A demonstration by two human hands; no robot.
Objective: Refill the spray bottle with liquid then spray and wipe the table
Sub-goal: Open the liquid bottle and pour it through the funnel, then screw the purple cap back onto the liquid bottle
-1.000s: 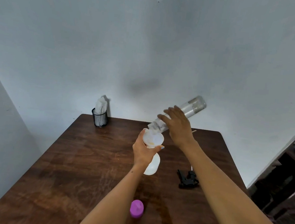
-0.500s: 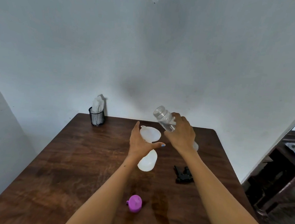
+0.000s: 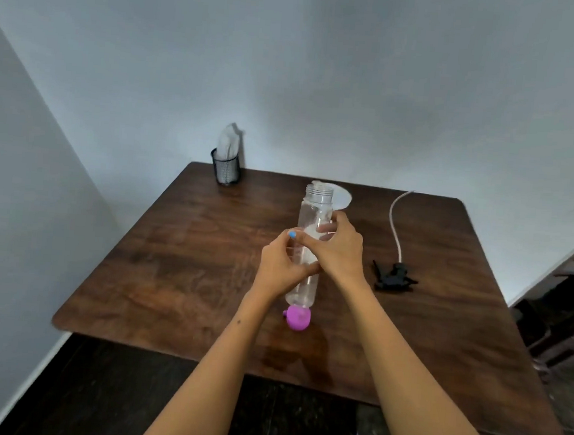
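Both hands hold the uncapped clear bottle [image 3: 308,250] upright above the worktop [image 3: 187,250]; left hand [image 3: 280,268] and right hand [image 3: 339,252] curl their fingers round its middle, probably steadying it for recapping; the purple cap [image 3: 297,317] lies just below; the black spray head [image 3: 394,276] lies apart.

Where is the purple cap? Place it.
In the head view, the purple cap lies on the table near its front edge, just below the clear bottle both hands hold.

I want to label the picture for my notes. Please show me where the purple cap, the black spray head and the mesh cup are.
purple cap [image 3: 297,317], head view, on its rounded top.
black spray head [image 3: 393,278], head view, on its dark body.
mesh cup [image 3: 225,170], head view, on its front wall.
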